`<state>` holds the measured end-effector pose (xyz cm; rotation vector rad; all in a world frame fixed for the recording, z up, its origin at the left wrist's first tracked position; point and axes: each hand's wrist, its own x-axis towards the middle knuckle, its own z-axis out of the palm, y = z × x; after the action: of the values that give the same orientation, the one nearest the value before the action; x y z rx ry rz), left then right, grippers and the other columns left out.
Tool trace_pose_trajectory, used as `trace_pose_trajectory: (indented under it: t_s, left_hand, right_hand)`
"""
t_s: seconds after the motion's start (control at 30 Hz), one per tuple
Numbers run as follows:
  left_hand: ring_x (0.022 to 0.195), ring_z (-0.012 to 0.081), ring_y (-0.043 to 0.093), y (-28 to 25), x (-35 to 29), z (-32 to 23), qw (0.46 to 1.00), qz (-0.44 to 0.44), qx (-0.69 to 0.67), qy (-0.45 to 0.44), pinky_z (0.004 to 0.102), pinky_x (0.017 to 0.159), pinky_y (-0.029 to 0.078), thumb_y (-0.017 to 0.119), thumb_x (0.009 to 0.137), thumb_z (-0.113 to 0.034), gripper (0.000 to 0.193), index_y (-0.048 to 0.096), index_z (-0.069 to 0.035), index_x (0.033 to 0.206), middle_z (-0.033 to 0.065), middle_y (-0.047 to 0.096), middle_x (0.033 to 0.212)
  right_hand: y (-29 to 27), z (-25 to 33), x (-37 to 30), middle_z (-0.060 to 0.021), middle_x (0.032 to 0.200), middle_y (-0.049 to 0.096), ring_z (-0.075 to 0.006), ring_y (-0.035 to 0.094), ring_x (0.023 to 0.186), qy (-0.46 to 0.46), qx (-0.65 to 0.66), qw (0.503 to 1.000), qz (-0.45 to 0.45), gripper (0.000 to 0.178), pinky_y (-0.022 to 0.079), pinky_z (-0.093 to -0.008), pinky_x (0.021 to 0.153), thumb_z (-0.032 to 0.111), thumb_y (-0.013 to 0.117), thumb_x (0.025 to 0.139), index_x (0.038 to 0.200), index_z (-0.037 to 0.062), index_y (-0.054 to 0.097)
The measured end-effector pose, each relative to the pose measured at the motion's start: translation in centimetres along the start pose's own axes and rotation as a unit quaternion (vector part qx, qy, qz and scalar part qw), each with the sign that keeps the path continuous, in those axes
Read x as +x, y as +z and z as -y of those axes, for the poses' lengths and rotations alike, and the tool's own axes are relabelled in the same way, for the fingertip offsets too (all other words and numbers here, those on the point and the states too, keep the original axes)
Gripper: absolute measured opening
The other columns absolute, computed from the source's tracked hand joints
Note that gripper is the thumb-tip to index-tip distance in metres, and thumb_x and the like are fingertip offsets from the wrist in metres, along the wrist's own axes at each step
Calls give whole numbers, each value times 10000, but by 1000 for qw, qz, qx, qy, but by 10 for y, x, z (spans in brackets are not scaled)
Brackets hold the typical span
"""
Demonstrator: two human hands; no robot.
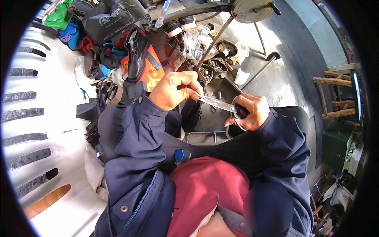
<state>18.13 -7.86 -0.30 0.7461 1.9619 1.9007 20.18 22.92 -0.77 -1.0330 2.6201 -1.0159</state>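
My left hand [177, 90] is closed, thumb and fingers pinching the end of a narrow shiny strip [217, 103]. Whether the strip is metal or clear plastic I cannot tell. It slants down to my right hand [252, 110], which is closed around a dark object [241, 112] at the strip's other end. A pale curved edge shows below those fingers; most of what they hold is hidden. Both hands are above my knees. Beneath and beyond the left hand stands a black shoe [136, 53] on an orange-red bag [153, 69].
Ahead stands a metal-legged machine with a round wheel [252, 8]. Tins of small parts [216, 65] and plastic bags [194, 44] crowd its base. A slotted white surface [59, 130] lies left. At right are a wooden stool [335, 93] and a green box [336, 146].
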Motion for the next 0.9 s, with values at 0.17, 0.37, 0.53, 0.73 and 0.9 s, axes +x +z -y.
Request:
trace_pose_trajectory:
  t_s: [0.17,0.37,0.53,0.73,0.9]
  left_hand:
    - [784,98,624,0,0,0,1000,9,20,-7,239,737,509,708,877,80,79,723,10,910,14,617,844]
    - [733,114,539,3,-1,-3,999,-15,-7,-29,265,664,424,794,839,-82,123,716,10,865,0,547,770]
    - [739,114,546,3,-2,-2,999,-17,-22,-30,263,671,431,789,848,-84,121,715,9,870,1,552,771]
    - [802,138,595,4,-2,9,998,-62,-24,0,268,757,488,783,858,-82,109,719,-6,903,43,605,887]
    - [1078,222,598,0,3,27,980,-154,-84,99,377,977,476,789,878,-185,169,721,-38,924,136,609,1218]
  right_hand:
    - [3,-4,1,-102,746,595,-353,654,657,-9,1,1000,-10,569,512,-402,576,549,883,705,886,57,661]
    - [5,-6,2,-99,748,598,-340,656,650,-9,-4,1000,-16,557,512,-400,571,534,892,696,883,59,670]
    - [7,-5,3,-87,715,574,-253,607,580,-25,-21,999,-40,594,486,-339,539,434,971,609,920,28,670]
    - [10,-9,-1,-90,676,559,-219,530,554,79,114,987,-82,495,444,-334,546,412,937,708,881,33,668]
    - [13,-16,-3,7,733,596,-87,519,662,180,396,894,-103,502,407,-253,603,484,817,873,944,12,659]
